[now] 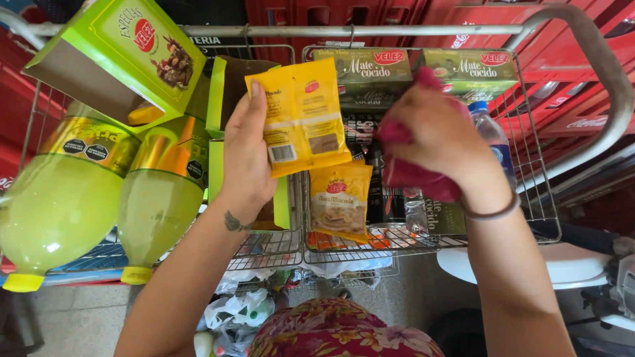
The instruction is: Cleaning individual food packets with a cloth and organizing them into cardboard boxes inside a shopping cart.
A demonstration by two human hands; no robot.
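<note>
While hands grip, left hand (246,162) yellow sachets (301,112), right hand (436,135) red cloth (413,175)

Head camera, looking steeply down, close over cart (542,198)

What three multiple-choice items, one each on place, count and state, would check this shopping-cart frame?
1. Where do the two yellow-green bottles lie?
A. On the cart's left side
B. On the floor
C. In the right hand

2. How many yellow sachets does the left hand hold up?
A. None
B. Two
C. Five

3. What is the state of the right hand?
A. Flat and empty
B. Closed on a dark pink cloth
C. Gripping the water bottle

Answers: 1 A, both lie in the wire cart at the left, caps toward the camera. 2 B, two joined yellow sachets sit side by side in its fingers. 3 B, its fingers bunch the cloth.
</note>
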